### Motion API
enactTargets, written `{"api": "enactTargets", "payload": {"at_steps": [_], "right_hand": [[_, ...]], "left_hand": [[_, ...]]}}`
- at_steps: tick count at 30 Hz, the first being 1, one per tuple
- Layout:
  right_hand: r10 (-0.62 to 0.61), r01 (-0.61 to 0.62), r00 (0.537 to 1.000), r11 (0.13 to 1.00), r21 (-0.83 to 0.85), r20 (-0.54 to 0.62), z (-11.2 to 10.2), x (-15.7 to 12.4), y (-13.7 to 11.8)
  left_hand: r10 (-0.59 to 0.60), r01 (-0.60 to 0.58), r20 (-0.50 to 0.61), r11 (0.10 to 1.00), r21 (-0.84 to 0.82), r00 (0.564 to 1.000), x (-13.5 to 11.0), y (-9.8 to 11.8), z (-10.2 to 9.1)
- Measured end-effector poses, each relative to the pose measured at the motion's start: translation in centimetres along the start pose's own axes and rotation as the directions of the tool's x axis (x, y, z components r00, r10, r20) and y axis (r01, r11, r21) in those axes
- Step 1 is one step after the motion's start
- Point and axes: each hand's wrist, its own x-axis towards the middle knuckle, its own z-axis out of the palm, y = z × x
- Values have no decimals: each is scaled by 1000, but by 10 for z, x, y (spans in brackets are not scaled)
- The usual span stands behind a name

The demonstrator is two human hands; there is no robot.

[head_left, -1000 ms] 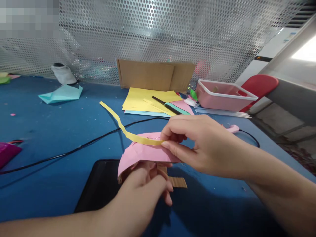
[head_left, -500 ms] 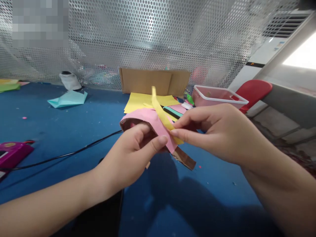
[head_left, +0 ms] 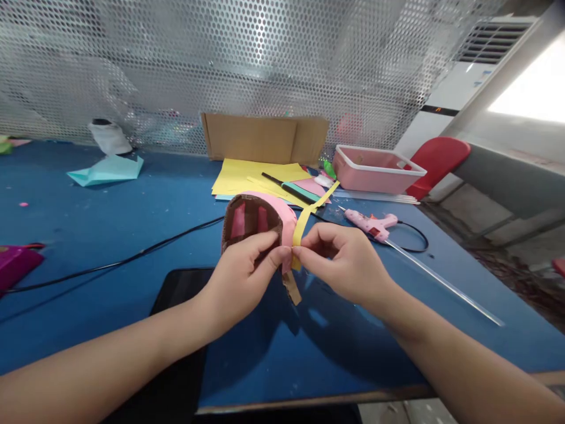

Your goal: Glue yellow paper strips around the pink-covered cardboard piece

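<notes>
My left hand (head_left: 247, 280) grips a curved cardboard piece (head_left: 249, 219) by its right rim, thumb outside and fingers partly hidden within. Pink paper covers its outer band, brown cardboard shows inside, and a bare cardboard tab (head_left: 291, 287) sticks out below. Between thumb and fingertips, my right hand (head_left: 344, 259) pinches a narrow yellow paper strip (head_left: 302, 224) against the pink band. The strip's upper end slants up to the right, apart from the pink surface. Both hands meet close together above the blue table.
A pink glue gun (head_left: 371, 224) with a long clear stick lies at right. Behind are yellow paper sheets (head_left: 238, 174), a pink bin (head_left: 375, 174) and a cardboard panel (head_left: 251, 138). A black cable (head_left: 145, 253) crosses the blue table (head_left: 88, 224); a dark flat object (head_left: 179, 294) lies at left.
The cardboard piece has turned, so its hollow inside now faces me. Both hands have moved with it, and the yellow strip now leans right. The glue gun has come into view.
</notes>
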Motion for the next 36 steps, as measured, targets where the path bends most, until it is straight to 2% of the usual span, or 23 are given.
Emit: {"api": "enactTargets", "payload": {"at_steps": [4, 8, 12, 15, 19, 28, 34, 36], "right_hand": [[18, -16, 999, 999, 42, -51, 4, 0, 5], [11, -7, 997, 998, 63, -74, 5, -3, 2], [66, -65, 998, 990, 128, -8, 7, -4, -1], [131, -139, 990, 966, 217, 53, 10, -3, -3], [138, -161, 985, 944, 288, 100, 14, -4, -2], [125, -137, 991, 939, 316, 58, 19, -6, 4], [134, -144, 990, 918, 369, 53, 22, -7, 3], [141, -154, 988, 903, 402, 62, 23, -6, 5]], "left_hand": [[-89, 84, -28, 985, -147, 996, -1, -1, 2], [-56, 54, -9, 992, -116, 998, -7, 2, 2], [-46, 48, 75, 998, -31, 996, -13, 3, 1], [12, -15, 28, 993, 119, 1000, -13, 0, -1], [97, -92, -18, 974, 207, 995, -11, -2, -3], [210, -184, -70, 945, 270, 975, -11, -9, -1], [358, -310, -80, 885, 348, 930, -12, -14, 0], [373, -321, -83, 876, 360, 924, -12, -13, -1]]}}
